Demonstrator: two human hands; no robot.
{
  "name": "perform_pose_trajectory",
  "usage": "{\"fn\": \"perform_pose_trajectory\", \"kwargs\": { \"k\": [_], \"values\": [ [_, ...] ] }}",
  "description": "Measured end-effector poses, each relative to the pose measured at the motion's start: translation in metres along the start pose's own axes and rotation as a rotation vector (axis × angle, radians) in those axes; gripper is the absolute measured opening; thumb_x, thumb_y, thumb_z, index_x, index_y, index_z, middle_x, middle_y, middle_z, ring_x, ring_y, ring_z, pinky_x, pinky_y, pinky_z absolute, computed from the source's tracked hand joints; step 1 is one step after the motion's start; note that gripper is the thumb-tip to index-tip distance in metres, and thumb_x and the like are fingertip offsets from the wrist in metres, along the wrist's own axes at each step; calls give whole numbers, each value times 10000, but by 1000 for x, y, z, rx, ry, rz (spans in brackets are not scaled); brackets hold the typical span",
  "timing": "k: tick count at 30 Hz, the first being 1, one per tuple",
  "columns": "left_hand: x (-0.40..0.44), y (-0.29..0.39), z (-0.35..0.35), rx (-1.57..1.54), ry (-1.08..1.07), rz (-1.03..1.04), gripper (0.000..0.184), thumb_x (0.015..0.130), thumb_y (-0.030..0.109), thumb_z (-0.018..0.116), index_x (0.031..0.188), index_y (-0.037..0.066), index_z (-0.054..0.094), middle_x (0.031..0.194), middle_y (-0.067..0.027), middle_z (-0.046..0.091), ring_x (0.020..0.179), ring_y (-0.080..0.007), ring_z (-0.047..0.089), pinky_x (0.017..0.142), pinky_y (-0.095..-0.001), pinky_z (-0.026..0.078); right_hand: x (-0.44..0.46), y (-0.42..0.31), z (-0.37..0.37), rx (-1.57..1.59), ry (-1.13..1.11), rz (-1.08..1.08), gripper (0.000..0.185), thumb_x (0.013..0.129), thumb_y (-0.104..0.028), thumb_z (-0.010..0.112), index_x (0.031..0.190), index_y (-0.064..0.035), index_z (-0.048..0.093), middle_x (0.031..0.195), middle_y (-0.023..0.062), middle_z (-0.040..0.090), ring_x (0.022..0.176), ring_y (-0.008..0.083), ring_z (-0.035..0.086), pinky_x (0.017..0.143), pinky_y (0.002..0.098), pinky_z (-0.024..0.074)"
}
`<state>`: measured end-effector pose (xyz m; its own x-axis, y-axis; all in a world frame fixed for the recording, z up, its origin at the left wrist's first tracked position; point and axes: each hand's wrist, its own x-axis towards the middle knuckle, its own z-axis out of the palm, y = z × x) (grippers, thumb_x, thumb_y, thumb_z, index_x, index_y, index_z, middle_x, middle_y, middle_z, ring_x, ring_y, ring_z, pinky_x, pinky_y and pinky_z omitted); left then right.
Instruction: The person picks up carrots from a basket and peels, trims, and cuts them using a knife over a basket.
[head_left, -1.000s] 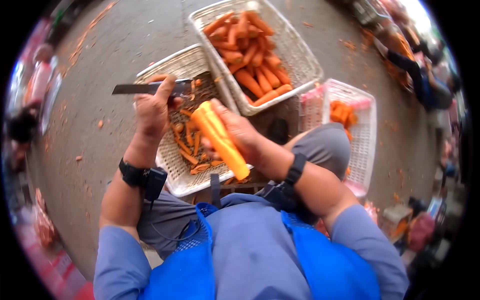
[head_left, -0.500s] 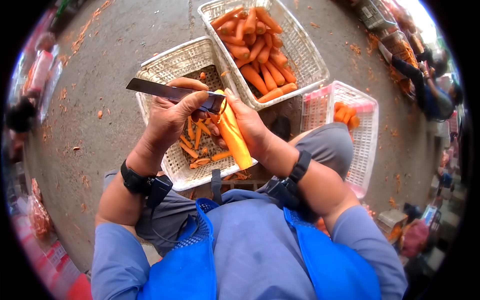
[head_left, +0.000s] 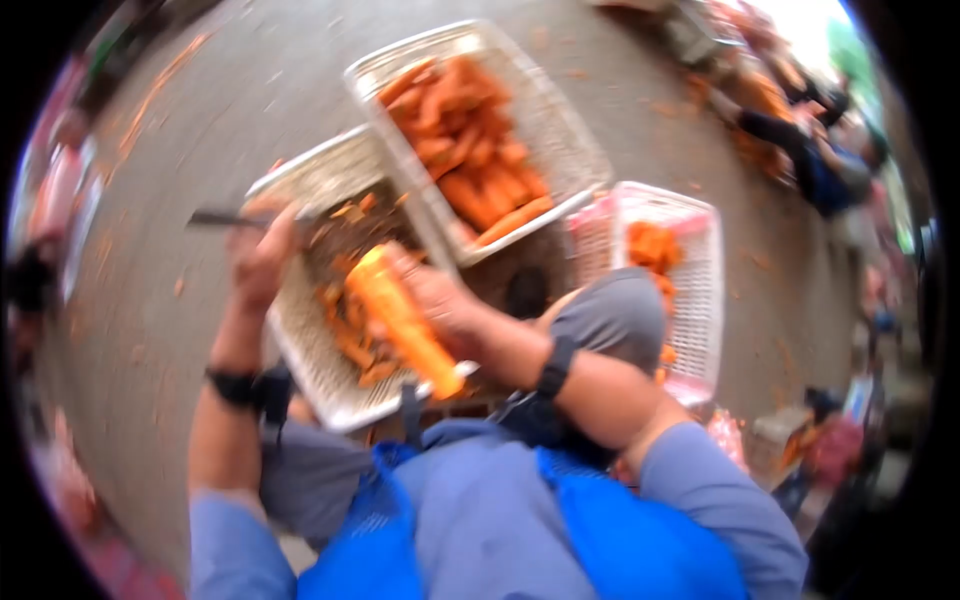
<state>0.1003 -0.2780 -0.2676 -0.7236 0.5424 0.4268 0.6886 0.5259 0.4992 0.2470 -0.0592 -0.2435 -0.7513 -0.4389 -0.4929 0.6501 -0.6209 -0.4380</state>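
The frame is blurred by motion. My left hand is closed round a dark-bladed tool, whose blade points left, over the left edge of a white basket. Peel strips lie in that basket. Above it, my right hand grips a thick, bright orange peeled carrot, tilted with its lower end toward my lap. The tool and the carrot are apart. Beyond my hands, a second white basket holds many unpeeled-looking carrots.
A pink and white basket with orange pieces stands beside my bent knee. At the upper right a person sits near more orange heaps. Scraps are scattered on the grey floor.
Half a second ago the tool touched the carrot's upper end; now my left hand has drawn it away to the left. The view has shifted, with the baskets lower and farther left.
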Motion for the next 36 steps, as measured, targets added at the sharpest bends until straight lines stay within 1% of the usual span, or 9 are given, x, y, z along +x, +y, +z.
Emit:
{"fn": "perform_pose_trajectory", "kwargs": {
  "k": [1, 3, 6, 12, 18, 20, 28, 33, 36],
  "values": [
    [1, -2, 3, -475, 15, -322, 169, 986, 70, 563, 1081, -7, 679, 880, -61, 655, 733, -125, 599, 627, -275, 491, 2, 0, -11, -52, 86, -17, 622, 959, -694, 436, 1031, -92, 577, 749, 90, 622, 565, 205, 609, 518, 366, 531],
    [0, -5, -1, -400, -223, -178, 209, 998, 58, 501, 1121, -3, 658, 923, -75, 666, 773, -138, 615, 660, -297, 508, 39, 24, -40, -34, 166, -180, 491, 1002, -590, 474, 1113, -125, 590, 830, 66, 640, 672, 188, 646, 552, 356, 534],
    [-8, 38, -27, -451, -479, -551, 161, 984, 67, 455, 944, 23, 606, 791, -62, 593, 734, -139, 587, 675, -297, 486, 92, 54, -50, -284, 279, -281, 301, 933, -375, 616, 994, -81, 603, 785, 51, 609, 660, 167, 598, 538, 338, 483],
    [-6, 63, -11, -281, -529, -449, 117, 961, 110, 556, 904, 13, 589, 704, -88, 589, 631, -180, 572, 591, -327, 462, 42, 25, -34, -138, 215, -209, 165, 816, -106, 679, 890, -1, 575, 705, 87, 587, 574, 223, 617, 478, 371, 501],
    [-9, 82, 7, 90, -732, -238, 249, 795, 197, 717, 900, -1, 608, 750, -208, 626, 648, -330, 615, 628, -399, 495, 47, 34, -45, -211, 156, -257, 258, 894, -264, 713, 963, -34, 619, 726, 52, 610, 565, 137, 568, 514, 281, 469],
    [-13, 89, 12, -77, -753, -293, 236, 796, 171, 718, 909, -10, 616, 748, -174, 648, 649, -287, 625, 621, -375, 495, 21, 13, -35, -337, 193, -8, 345, 930, -351, 671, 1016, -20, 627, 781, 51, 624, 659, 118, 576, 579, 261, 474],
    [-5, 76, 8, -857, -826, -677, 146, 911, 63, 607, 1047, 13, 624, 811, -57, 683, 647, -137, 642, 599, -263, 521, 29, 3, -32, -112, 164, -335, 239, 874, -204, 692, 978, -19, 582, 867, 104, 626, 641, 182, 628, 546, 342, 542],
    [9, 93, 13, -1132, -426, -594, 225, 997, 106, 551, 1208, 32, 579, 760, -36, 601, 626, -112, 577, 558, -232, 474, -17, -38, -20, 22, 99, -321, 209, 867, -147, 690, 971, -24, 556, 643, 37, 589, 532, 126, 614, 470, 281, 525],
    [29, 131, 21, -1100, -375, -476, 282, 992, 87, 541, 1269, 31, 548, 788, -30, 592, 676, -111, 577, 610, -233, 468, -65, -64, -26, 160, 48, -567, 262, 945, -238, 673, 1061, -38, 550, 743, 40, 606, 537, 136, 602, 454, 261, 501]
  ]
}}
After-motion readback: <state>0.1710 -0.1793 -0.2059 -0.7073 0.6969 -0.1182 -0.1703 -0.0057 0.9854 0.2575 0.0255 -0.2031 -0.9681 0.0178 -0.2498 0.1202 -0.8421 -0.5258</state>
